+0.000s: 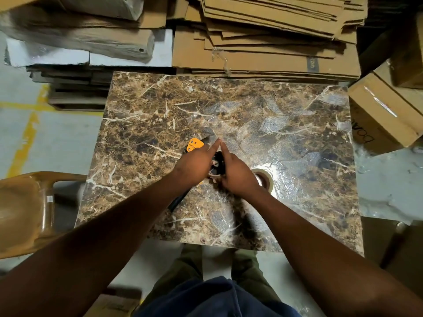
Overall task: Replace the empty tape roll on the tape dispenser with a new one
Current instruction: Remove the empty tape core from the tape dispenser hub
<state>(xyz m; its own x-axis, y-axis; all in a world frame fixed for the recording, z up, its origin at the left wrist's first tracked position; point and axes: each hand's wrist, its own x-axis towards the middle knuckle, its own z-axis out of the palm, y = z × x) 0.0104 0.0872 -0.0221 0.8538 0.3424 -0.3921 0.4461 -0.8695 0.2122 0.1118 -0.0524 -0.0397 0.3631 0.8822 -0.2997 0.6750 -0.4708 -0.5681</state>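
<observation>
A tape dispenser [217, 165] with an orange front plate [194, 144] and a black handle [177, 201] lies on the brown marble-patterned table [160, 110], mostly hidden under both hands. My left hand [194, 164] rests over its left side with the index finger stretched forward. My right hand [235, 173] covers its right side, index finger also extended, and the two fingertips meet above the dispenser. Whether the other fingers grip the black hub between the hands is hidden. A tape roll [265, 177] with a pale core lies flat just right of my right hand.
Stacks of flattened cardboard [274, 30] line the table's far edge. Taped cartons [384, 110] stand at the right. A brown plastic chair [25, 209] sits at the left. Clear film lies on the table's right half.
</observation>
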